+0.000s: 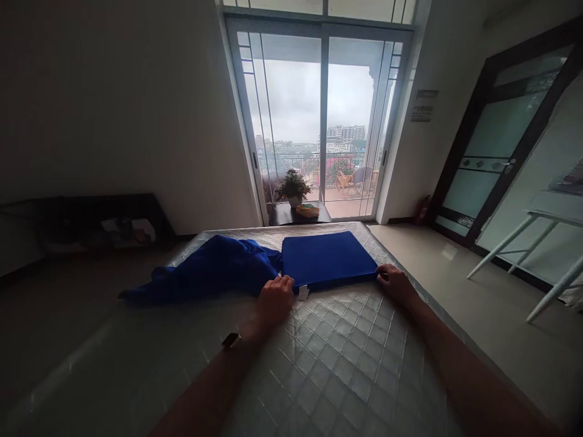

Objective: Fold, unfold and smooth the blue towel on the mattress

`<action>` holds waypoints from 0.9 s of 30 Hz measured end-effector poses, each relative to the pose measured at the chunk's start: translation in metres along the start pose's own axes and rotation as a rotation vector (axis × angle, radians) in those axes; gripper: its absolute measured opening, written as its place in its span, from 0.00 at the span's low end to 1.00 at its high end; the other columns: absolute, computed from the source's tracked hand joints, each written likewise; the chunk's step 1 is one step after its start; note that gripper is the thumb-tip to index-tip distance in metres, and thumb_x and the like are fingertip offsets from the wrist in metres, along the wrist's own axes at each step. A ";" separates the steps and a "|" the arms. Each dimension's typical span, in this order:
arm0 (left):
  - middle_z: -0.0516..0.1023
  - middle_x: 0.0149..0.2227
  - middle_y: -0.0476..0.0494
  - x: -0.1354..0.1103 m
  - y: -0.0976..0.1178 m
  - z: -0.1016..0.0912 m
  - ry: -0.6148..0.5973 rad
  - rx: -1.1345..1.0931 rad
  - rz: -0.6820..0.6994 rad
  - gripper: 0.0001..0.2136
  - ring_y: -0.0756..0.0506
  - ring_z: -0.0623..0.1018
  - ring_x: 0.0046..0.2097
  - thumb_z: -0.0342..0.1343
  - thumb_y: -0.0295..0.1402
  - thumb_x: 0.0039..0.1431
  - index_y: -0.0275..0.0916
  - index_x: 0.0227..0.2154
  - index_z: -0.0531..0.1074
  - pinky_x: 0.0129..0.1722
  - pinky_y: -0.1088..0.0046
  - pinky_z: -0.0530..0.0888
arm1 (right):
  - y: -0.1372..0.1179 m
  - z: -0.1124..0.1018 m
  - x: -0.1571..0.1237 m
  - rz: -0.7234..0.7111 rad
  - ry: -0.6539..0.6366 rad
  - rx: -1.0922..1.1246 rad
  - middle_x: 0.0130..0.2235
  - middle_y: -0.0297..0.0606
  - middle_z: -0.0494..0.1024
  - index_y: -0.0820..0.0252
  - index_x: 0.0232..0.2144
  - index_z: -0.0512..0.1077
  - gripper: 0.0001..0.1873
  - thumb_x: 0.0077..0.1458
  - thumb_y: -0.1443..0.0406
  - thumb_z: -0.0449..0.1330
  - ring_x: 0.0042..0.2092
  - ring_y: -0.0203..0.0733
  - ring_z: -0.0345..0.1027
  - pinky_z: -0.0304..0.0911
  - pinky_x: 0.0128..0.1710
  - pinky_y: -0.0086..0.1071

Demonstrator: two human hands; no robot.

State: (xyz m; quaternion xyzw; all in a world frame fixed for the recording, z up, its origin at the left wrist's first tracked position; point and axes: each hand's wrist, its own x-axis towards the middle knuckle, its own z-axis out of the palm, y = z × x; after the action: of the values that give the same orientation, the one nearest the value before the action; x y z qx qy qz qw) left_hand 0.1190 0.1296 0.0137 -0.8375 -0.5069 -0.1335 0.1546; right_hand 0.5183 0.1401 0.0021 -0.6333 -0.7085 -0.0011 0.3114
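A flat blue fabric rectangle (328, 258) lies on the mattress, with straight sides and a visible thickness at its near edge. Whether it is a folded cloth or a covered cushion, I cannot tell. A white label (303, 293) sticks out from its near edge. My left hand (276, 298), with a watch on the wrist, grips the near left corner with curled fingers. At the near right corner, my right hand (390, 283) pinches the edge. Crumpled blue cloth (214, 270) spreads to the left, against the rectangle's left side.
The quilted, shiny mattress (339, 358) stretches beneath my arms. Beyond its far end stands a dark table (277, 213) with a potted plant (294, 187) and a tissue pack (308, 210), before sliding glass doors (324, 121). A white stool (532, 240) stands on the right.
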 end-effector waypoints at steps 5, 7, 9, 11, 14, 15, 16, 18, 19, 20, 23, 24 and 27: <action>0.79 0.45 0.39 -0.001 0.003 -0.012 0.006 -0.063 -0.066 0.09 0.38 0.77 0.46 0.55 0.35 0.63 0.40 0.44 0.73 0.45 0.61 0.71 | -0.007 -0.002 -0.005 -0.051 -0.055 -0.083 0.56 0.44 0.76 0.56 0.48 0.76 0.17 0.57 0.69 0.59 0.53 0.47 0.74 0.68 0.56 0.39; 0.78 0.48 0.39 -0.001 0.004 -0.015 -0.010 -0.107 -0.082 0.14 0.38 0.77 0.48 0.55 0.37 0.63 0.42 0.50 0.72 0.46 0.61 0.71 | -0.006 -0.001 -0.005 -0.103 -0.086 -0.074 0.62 0.42 0.71 0.52 0.54 0.75 0.21 0.57 0.68 0.60 0.58 0.47 0.71 0.65 0.61 0.40; 0.78 0.50 0.40 0.000 0.003 -0.013 -0.039 -0.136 -0.084 0.14 0.38 0.77 0.49 0.54 0.36 0.65 0.45 0.51 0.72 0.47 0.61 0.71 | -0.003 0.002 -0.004 -0.146 -0.136 -0.061 0.63 0.39 0.71 0.49 0.55 0.74 0.21 0.60 0.67 0.59 0.59 0.47 0.71 0.64 0.62 0.42; 0.78 0.48 0.40 0.002 0.001 -0.008 -0.067 -0.143 -0.081 0.11 0.38 0.78 0.49 0.52 0.34 0.66 0.45 0.49 0.74 0.46 0.61 0.72 | 0.000 0.005 -0.001 -0.162 -0.159 -0.068 0.60 0.38 0.74 0.48 0.54 0.76 0.19 0.63 0.66 0.57 0.57 0.46 0.73 0.67 0.61 0.42; 0.78 0.48 0.40 0.005 0.000 0.001 -0.076 -0.140 -0.084 0.11 0.39 0.78 0.47 0.50 0.32 0.68 0.45 0.48 0.74 0.43 0.64 0.73 | -0.001 0.005 0.001 -0.173 -0.126 -0.127 0.56 0.39 0.78 0.49 0.52 0.78 0.18 0.65 0.66 0.54 0.54 0.46 0.75 0.70 0.58 0.42; 0.78 0.49 0.40 0.006 0.000 0.004 -0.074 -0.144 -0.086 0.11 0.40 0.79 0.47 0.49 0.32 0.69 0.45 0.48 0.74 0.42 0.65 0.73 | -0.003 0.004 0.001 -0.179 -0.115 -0.151 0.55 0.39 0.79 0.49 0.51 0.78 0.18 0.65 0.67 0.53 0.53 0.46 0.76 0.70 0.57 0.42; 0.78 0.50 0.41 0.007 0.000 0.006 -0.070 -0.151 -0.088 0.11 0.41 0.79 0.47 0.49 0.32 0.69 0.45 0.47 0.74 0.41 0.66 0.73 | -0.005 0.002 0.001 -0.185 -0.110 -0.174 0.54 0.39 0.80 0.49 0.51 0.78 0.18 0.65 0.68 0.53 0.53 0.46 0.76 0.71 0.56 0.41; 0.77 0.51 0.42 0.009 0.003 0.007 -0.073 -0.157 -0.086 0.10 0.43 0.80 0.45 0.47 0.33 0.71 0.45 0.47 0.74 0.39 0.69 0.73 | -0.007 -0.004 -0.001 -0.187 -0.117 -0.219 0.53 0.39 0.80 0.49 0.51 0.78 0.20 0.64 0.70 0.53 0.53 0.46 0.75 0.71 0.55 0.40; 0.78 0.50 0.43 0.010 0.006 0.006 -0.078 -0.150 -0.078 0.10 0.44 0.80 0.45 0.47 0.33 0.71 0.45 0.46 0.74 0.38 0.70 0.73 | -0.007 -0.009 -0.003 -0.178 -0.128 -0.247 0.53 0.38 0.80 0.49 0.51 0.78 0.21 0.63 0.71 0.53 0.53 0.46 0.75 0.71 0.54 0.38; 0.78 0.49 0.43 0.012 0.009 0.006 -0.080 -0.135 -0.063 0.10 0.44 0.80 0.45 0.47 0.33 0.71 0.44 0.46 0.74 0.38 0.70 0.73 | -0.005 -0.013 -0.005 -0.161 -0.142 -0.279 0.53 0.37 0.80 0.48 0.51 0.78 0.22 0.62 0.72 0.53 0.53 0.46 0.75 0.72 0.53 0.38; 0.79 0.46 0.42 0.014 0.017 0.002 -0.056 -0.074 0.029 0.10 0.42 0.78 0.47 0.48 0.32 0.71 0.43 0.45 0.74 0.43 0.68 0.73 | 0.002 -0.026 -0.010 -0.112 -0.156 -0.383 0.54 0.36 0.80 0.46 0.50 0.78 0.21 0.62 0.71 0.53 0.50 0.47 0.77 0.72 0.52 0.41; 0.79 0.46 0.41 0.014 0.019 0.000 -0.042 -0.061 0.061 0.10 0.41 0.78 0.48 0.48 0.31 0.70 0.42 0.45 0.74 0.45 0.66 0.73 | 0.004 -0.029 -0.011 -0.121 -0.149 -0.406 0.53 0.37 0.80 0.47 0.49 0.78 0.19 0.63 0.69 0.54 0.51 0.49 0.76 0.71 0.54 0.45; 0.79 0.44 0.39 0.014 0.020 -0.002 -0.009 -0.052 0.091 0.09 0.39 0.77 0.48 0.49 0.32 0.69 0.41 0.43 0.75 0.48 0.60 0.72 | 0.004 -0.032 -0.011 -0.228 -0.096 -0.381 0.55 0.43 0.79 0.53 0.46 0.80 0.15 0.62 0.62 0.57 0.60 0.56 0.69 0.63 0.62 0.52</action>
State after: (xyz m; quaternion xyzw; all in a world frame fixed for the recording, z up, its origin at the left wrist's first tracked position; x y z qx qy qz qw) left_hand 0.1430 0.1313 0.0186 -0.8639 -0.4654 -0.1360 0.1363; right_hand 0.5360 0.1182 0.0208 -0.5959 -0.7764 -0.1401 0.1499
